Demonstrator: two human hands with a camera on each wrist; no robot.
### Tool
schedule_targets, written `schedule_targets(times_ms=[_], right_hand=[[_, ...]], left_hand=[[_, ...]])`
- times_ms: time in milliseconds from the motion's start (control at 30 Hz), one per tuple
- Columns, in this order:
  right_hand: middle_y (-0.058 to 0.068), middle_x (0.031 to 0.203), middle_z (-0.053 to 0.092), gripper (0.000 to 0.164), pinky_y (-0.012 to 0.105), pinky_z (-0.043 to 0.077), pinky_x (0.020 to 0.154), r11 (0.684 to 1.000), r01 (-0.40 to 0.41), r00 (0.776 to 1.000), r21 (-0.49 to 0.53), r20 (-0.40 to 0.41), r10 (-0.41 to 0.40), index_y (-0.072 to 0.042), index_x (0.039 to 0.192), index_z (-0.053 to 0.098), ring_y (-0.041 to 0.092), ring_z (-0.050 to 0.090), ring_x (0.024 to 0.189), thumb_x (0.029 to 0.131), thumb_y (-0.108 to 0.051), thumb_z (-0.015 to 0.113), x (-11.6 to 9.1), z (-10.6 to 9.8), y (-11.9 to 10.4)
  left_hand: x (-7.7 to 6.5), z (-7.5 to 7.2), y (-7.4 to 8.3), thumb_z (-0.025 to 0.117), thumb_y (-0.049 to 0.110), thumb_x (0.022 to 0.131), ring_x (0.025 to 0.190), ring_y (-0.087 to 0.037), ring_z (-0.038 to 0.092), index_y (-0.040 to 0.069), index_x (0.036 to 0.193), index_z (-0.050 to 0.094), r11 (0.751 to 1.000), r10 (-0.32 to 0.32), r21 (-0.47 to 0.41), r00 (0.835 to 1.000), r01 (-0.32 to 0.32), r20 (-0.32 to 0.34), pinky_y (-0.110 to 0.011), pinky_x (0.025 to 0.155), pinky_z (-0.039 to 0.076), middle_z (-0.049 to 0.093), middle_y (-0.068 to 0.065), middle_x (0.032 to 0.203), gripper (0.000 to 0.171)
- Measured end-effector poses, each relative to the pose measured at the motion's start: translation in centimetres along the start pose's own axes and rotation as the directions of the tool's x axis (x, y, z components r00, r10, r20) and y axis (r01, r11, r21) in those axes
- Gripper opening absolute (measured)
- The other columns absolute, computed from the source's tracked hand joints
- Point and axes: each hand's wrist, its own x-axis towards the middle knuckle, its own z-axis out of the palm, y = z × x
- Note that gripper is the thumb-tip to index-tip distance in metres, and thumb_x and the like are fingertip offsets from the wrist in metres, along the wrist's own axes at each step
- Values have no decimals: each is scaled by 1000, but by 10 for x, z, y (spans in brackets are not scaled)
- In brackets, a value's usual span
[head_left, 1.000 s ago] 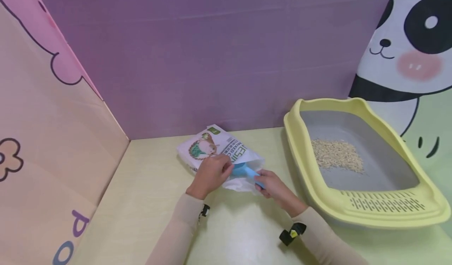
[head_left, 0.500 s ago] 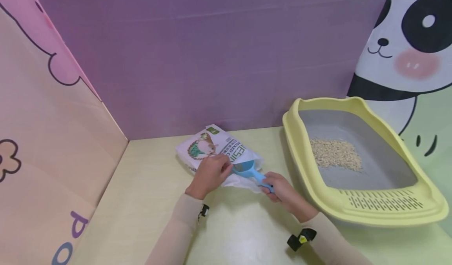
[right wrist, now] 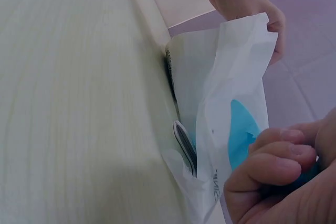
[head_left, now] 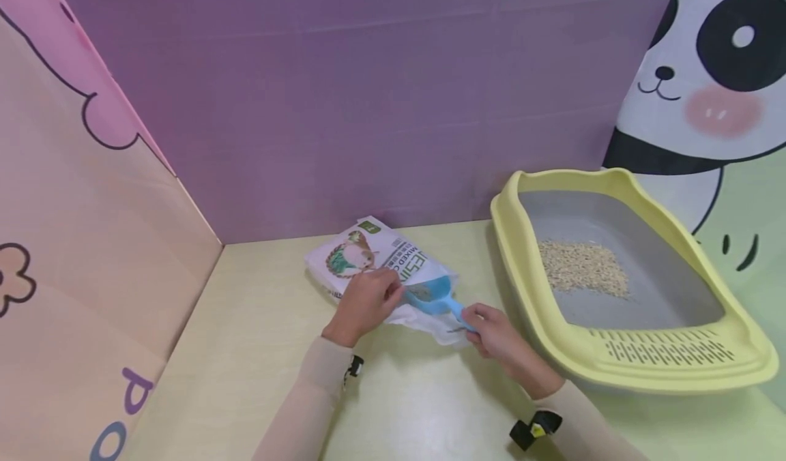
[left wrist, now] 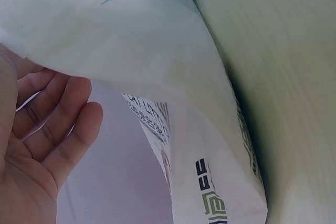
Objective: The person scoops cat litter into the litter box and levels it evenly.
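A white printed bag [head_left: 402, 253] lies on its side on the table, its mouth toward the right front. At the near edge of that mouth my left hand [head_left: 368, 302] pinches the film; in the left wrist view its curled fingers [left wrist: 71, 114] show at the bag's edge. My right hand [head_left: 494, 331] grips the handle of a light blue scoop [head_left: 441, 288]. The scoop's bowl sits in the bag's mouth, with some greyish-brown loose stuff in it. In the right wrist view, part of the blue scoop [right wrist: 240, 135] shows beside the white film.
A yellow litter box [head_left: 518, 263] with a grey inner floor stands at the right, a patch of beige pellets [head_left: 586, 270] in it. Behind the pale wooden table [head_left: 258, 324] rises a purple wall [head_left: 344, 106]. A peach printed panel [head_left: 92, 243] bounds the left.
My right hand has drawn the scoop back to the right and toward me, so more of its bowl shows at the bag's mouth. The left hand keeps its place on the bag.
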Motion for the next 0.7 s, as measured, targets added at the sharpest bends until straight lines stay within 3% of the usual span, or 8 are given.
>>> schedule_targets(times_ms=[233, 700], right_hand=[[-4, 63, 40, 25, 20, 26, 47, 1000, -8, 1000, 10, 9, 7, 0, 105, 53, 8, 29, 49, 108, -23, 45, -5, -2, 1], [-5, 62, 40, 24, 19, 27, 46, 1000, 3, 1000, 7, 20, -3, 1, 104, 52, 6, 30, 48, 108, -22, 45, -19, -11, 3]], left_hand=[[-1, 2, -1, 69, 17, 94, 60, -3, 47, 15, 81, 66, 1000, 9, 8, 1000, -9, -8, -19, 59, 41, 61, 6, 71, 14], [-1, 2, 0, 69, 17, 94, 61, -3, 49, 14, 81, 67, 1000, 4, 14, 1000, -4, -3, -18, 59, 42, 62, 6, 72, 13]])
